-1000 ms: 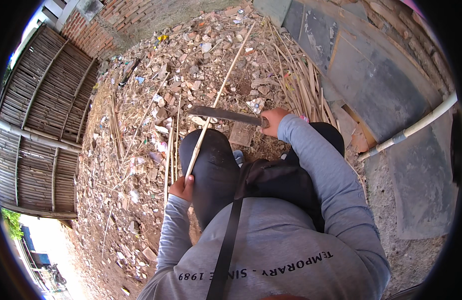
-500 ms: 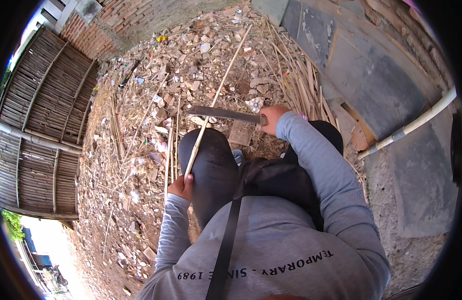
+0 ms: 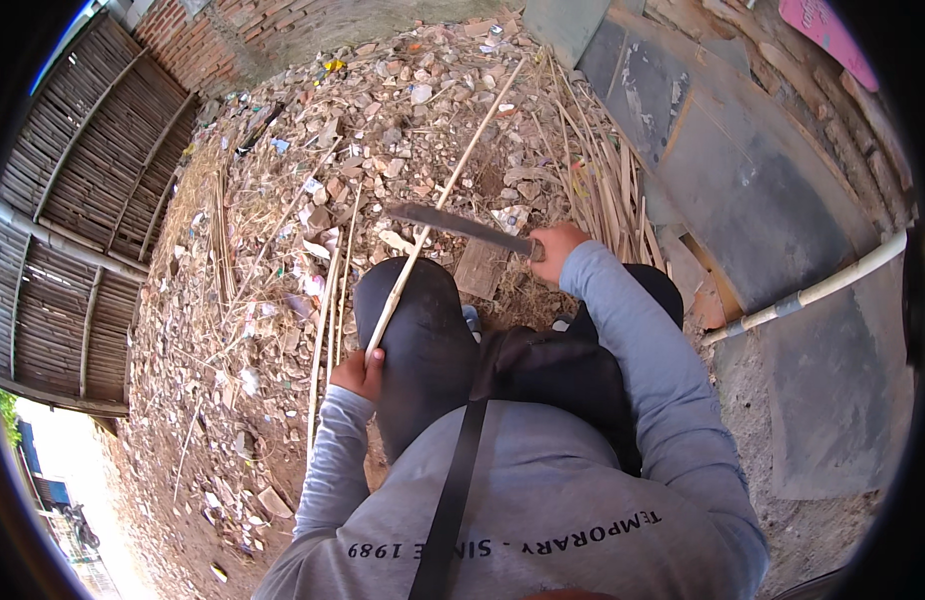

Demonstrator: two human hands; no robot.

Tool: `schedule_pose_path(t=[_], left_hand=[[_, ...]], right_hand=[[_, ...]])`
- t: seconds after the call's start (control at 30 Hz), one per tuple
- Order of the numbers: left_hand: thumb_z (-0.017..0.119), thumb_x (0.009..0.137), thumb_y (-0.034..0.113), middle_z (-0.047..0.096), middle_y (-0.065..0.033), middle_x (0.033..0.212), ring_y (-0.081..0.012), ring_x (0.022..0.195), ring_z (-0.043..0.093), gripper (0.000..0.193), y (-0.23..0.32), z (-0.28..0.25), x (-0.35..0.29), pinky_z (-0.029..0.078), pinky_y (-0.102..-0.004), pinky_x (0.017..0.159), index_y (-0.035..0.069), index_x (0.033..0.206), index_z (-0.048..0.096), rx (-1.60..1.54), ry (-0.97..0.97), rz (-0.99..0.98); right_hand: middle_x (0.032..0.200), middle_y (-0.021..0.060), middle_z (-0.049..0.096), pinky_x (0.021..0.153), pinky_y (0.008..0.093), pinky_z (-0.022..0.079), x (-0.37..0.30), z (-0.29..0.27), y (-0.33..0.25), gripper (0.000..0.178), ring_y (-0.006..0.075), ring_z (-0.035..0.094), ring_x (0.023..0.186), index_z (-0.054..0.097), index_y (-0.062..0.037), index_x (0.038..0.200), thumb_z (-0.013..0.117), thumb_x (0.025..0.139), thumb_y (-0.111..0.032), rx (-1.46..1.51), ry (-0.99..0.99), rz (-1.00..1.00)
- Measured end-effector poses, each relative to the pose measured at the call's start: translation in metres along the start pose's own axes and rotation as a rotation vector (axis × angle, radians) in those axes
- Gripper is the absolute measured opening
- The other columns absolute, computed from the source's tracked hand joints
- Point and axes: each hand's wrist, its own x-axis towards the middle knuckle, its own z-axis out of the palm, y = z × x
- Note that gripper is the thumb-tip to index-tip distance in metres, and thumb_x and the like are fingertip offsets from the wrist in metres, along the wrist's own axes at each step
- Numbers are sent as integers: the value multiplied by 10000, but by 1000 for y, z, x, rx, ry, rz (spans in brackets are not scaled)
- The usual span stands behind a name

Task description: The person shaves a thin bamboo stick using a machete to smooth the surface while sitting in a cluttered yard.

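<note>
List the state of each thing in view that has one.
Left hand: closed around the strip's near end.
Right hand: closed on the knife handle.
Long pale strip: uncut through, slanting away past the left knee.
Large knife: blade bare, crossing the strip; contact unclear.
Dark bag: on the lap; open or shut unclear.
Strip pile: loose, on the ground.

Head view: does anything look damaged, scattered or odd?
Yes: rubble and litter lie strewn over the ground, and a dark panel beyond the right hand has pale, scuffed patches. The held stick looks fine.
</note>
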Motion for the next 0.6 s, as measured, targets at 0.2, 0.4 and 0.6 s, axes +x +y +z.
schedule_pose_path(t=[0.2, 0.4, 0.6], left_hand=[[494, 898, 470, 583, -225, 638, -417, 645, 591, 494, 9, -6, -1, 451, -476, 589, 14, 728, 583, -42, 3, -17], [495, 896, 465, 568, -222, 601, -412, 610, 587, 500, 5, -6, 1, 449, -473, 570, 11, 700, 566, -28, 6, -10], [478, 891, 495, 575, -219, 606, -409, 624, 594, 528, 2, -4, 2, 463, -468, 595, 12, 709, 587, -17, -13, -20]], right_hand=[[774, 153, 642, 702, 428, 498, 0, -5, 2, 288, 348, 624, 772, 644, -105, 915, 684, 709, -302, -29, -58, -90], [772, 166, 630, 709, 441, 487, 2, -6, 4, 284, 371, 612, 796, 601, -81, 867, 683, 726, -313, -43, 49, 45], [719, 161, 618, 662, 450, 479, -3, -2, -13, 326, 377, 606, 733, 613, -84, 881, 719, 704, -337, -21, 81, -40]])
